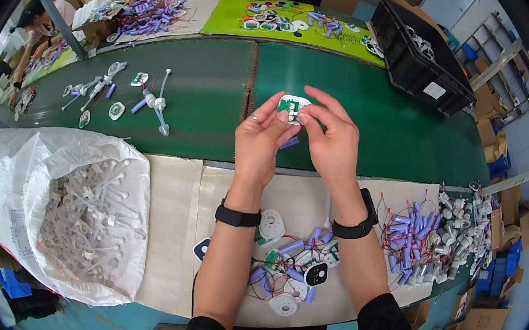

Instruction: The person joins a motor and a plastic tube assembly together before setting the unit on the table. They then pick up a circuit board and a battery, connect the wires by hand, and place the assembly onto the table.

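Over the green conveyor belt I hold up a small green circuit board (289, 106) with a white rounded plate behind it. My left hand (258, 145) pinches its left side between thumb and fingers. At its right edge, the thumb and index finger of my right hand (335, 142) close on the same piece. A purple cylindrical battery (289, 142) shows just below, between my hands; whether it hangs or lies on the belt I cannot tell. Under my forearms lie purple batteries with red wires, white discs (272, 224) and a black-faced cover (316, 274) on the beige worktop.
At left stands a white woven sack (73, 144) of clear plastic stems (91, 217). Purple batteries (409, 233) and clear-and-grey fittings (461, 234) are heaped at right. Loose assemblies (156, 102) lie on the belt (202, 74). A black crate (419, 62) sits at back right; other people work beyond.
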Demonstrator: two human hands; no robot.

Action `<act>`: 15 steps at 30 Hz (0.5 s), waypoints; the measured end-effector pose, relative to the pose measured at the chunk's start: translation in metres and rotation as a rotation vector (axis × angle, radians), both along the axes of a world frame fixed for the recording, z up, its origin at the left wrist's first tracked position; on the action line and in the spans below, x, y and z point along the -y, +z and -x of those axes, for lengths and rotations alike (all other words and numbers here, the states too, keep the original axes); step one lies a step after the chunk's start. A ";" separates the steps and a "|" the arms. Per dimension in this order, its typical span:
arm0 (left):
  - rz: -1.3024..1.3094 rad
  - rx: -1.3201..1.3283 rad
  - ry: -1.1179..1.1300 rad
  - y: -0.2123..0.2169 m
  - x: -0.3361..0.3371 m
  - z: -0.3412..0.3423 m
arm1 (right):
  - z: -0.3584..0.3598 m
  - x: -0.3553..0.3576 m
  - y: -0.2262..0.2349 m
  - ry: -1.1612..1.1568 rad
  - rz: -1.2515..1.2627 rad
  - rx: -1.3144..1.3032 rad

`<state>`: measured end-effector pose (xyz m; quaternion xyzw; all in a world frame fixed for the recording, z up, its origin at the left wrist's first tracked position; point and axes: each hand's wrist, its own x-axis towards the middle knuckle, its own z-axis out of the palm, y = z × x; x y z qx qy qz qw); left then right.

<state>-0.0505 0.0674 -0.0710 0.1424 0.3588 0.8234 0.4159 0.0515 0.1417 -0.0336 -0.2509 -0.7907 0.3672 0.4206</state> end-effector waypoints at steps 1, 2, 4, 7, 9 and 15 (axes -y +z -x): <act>0.001 0.001 -0.001 0.000 -0.001 0.000 | 0.000 -0.001 -0.001 -0.001 0.001 0.001; -0.001 -0.009 0.001 0.001 0.000 0.000 | 0.000 -0.001 -0.001 -0.005 -0.013 -0.003; 0.000 -0.019 0.004 0.001 -0.001 -0.002 | 0.000 -0.001 -0.002 -0.007 -0.026 -0.007; 0.026 -0.049 0.048 0.005 -0.004 -0.008 | 0.002 -0.001 -0.004 -0.032 0.007 -0.021; 0.040 -0.100 0.121 0.008 -0.004 -0.013 | 0.003 0.001 -0.007 -0.063 0.029 -0.061; 0.163 -0.286 0.209 0.008 -0.007 -0.018 | 0.006 0.003 -0.012 -0.104 0.047 -0.065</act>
